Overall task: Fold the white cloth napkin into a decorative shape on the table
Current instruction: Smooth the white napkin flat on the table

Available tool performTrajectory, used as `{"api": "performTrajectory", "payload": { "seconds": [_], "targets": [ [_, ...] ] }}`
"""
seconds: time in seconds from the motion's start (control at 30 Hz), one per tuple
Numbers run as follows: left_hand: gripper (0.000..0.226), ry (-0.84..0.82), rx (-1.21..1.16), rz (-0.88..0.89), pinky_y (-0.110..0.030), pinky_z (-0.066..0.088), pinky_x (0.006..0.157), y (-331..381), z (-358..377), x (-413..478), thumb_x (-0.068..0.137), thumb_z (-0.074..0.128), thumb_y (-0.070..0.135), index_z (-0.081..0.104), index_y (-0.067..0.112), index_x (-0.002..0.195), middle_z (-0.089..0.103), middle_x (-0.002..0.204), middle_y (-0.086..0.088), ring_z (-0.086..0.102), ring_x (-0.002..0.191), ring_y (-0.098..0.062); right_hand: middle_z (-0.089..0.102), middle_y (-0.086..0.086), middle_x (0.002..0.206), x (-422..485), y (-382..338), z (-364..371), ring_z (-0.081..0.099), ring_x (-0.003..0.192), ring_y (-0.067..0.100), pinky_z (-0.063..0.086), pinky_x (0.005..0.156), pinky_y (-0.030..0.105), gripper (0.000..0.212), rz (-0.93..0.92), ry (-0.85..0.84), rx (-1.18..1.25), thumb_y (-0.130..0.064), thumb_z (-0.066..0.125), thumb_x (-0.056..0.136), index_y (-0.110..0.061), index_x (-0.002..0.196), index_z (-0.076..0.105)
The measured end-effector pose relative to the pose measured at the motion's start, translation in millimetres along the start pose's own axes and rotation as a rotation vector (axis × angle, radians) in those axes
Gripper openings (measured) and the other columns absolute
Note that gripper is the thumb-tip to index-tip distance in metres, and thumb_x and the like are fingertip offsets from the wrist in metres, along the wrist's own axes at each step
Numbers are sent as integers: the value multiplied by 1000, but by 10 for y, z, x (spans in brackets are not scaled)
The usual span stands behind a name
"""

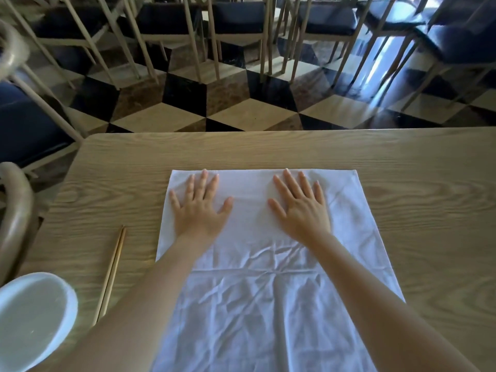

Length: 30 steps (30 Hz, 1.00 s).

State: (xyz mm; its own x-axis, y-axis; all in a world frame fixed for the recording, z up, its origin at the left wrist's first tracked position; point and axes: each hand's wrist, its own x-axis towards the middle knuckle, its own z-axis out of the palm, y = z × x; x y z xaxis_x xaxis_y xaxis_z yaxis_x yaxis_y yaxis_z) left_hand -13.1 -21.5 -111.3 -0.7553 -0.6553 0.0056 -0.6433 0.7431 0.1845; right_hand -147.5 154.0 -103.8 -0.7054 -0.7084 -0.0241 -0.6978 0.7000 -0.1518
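The white cloth napkin (257,296) lies spread on the wooden table (402,189), wrinkled in its near half, with a horizontal crease across the middle. Its far part looks smoother, like a folded-over layer. My left hand (200,208) rests flat, palm down, on the far left part of the napkin with fingers spread. Flat on the far right part lies my right hand (300,208), fingers also spread. Neither hand grips the cloth.
A pair of wooden chopsticks (111,272) lies left of the napkin. A white bowl (32,318) stands at the near left corner. A chair back (13,216) curves at the left edge. Dark-cushioned chairs (236,20) stand on the chequered floor beyond the table's far edge.
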Motion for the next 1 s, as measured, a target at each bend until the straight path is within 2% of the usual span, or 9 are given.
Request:
{"api": "performTrajectory", "payload": {
  "seconds": [0.27, 0.47, 0.57, 0.63, 0.7, 0.77, 0.8, 0.93, 1.0],
  "targets": [
    [69, 12, 36, -42, -46, -5, 117, -310, -73, 61, 87, 14, 66, 6, 34, 147, 0, 158, 8, -6, 144, -13, 7, -9, 158, -105, 723, -152, 2, 145, 16, 4, 119, 38, 59, 126, 25, 4, -57, 22, 91, -37, 145, 11],
    [70, -2, 51, -38, -46, -7, 116, -299, -78, 68, 86, 14, 66, 6, 33, 147, -1, 158, 7, -8, 144, -15, 5, -7, 158, -96, 949, -198, 0, 145, 13, 3, 119, 35, 60, 143, -6, -22, -57, 19, 91, -37, 146, 8],
    [67, -125, 84, -77, -48, -10, 115, -228, -169, 63, 91, 14, 61, 0, 29, 147, -8, 158, 3, -12, 144, -19, -4, -2, 159, -89, 731, -302, -8, 145, 19, -3, 119, 42, 62, 230, -140, 37, -55, 18, 93, -30, 147, 2],
    [60, -162, 40, -69, -49, -9, 115, -80, -223, -36, 95, 15, 52, 0, 26, 148, -8, 158, 0, -11, 144, -20, -4, 0, 159, -217, 317, -295, -9, 145, 21, -6, 116, 44, 61, 199, -103, 95, -50, 19, 95, -25, 147, 1],
    [53, -93, -160, -14, -47, -3, 115, 159, -234, -310, 98, 24, 41, 14, 23, 147, 6, 158, -3, 3, 145, -20, 4, 1, 159, -481, -261, -206, -3, 145, 21, -2, 116, 45, 57, 46, -12, 135, -40, 25, 97, -21, 148, 7],
    [47, -5, -331, 24, -45, 4, 115, 420, -196, -678, 98, 31, 32, 28, 21, 144, 22, 155, -4, 15, 143, -19, 6, 2, 158, -771, -702, -72, -2, 145, 21, -1, 116, 47, 57, -57, -41, 157, -35, 31, 96, -20, 147, 12],
    [45, 11, -343, 23, -44, 6, 115, 502, -170, -849, 98, 31, 30, 31, 22, 143, 25, 154, -3, 17, 143, -17, 5, 1, 158, -879, -818, -9, -4, 145, 22, -3, 116, 47, 58, -75, -66, 154, -35, 33, 95, -20, 147, 11],
    [56, 45, -89, 46, -45, 7, 115, 400, -100, -1208, 93, 13, 43, 30, 23, 143, 27, 153, 0, 16, 144, -18, 16, -2, 157, -1008, -746, 60, 3, 145, 24, -2, 118, 44, 51, -75, 14, 182, -36, 31, 97, -23, 146, 22],
    [60, 30, -21, 72, -46, 8, 116, 301, -92, -1234, 91, 13, 47, 27, 24, 144, 23, 155, 0, 14, 144, -20, 18, -4, 156, -1048, -603, 61, 5, 145, 24, -1, 118, 45, 51, -68, 21, 160, -42, 28, 96, -27, 145, 23]
  ]
}}
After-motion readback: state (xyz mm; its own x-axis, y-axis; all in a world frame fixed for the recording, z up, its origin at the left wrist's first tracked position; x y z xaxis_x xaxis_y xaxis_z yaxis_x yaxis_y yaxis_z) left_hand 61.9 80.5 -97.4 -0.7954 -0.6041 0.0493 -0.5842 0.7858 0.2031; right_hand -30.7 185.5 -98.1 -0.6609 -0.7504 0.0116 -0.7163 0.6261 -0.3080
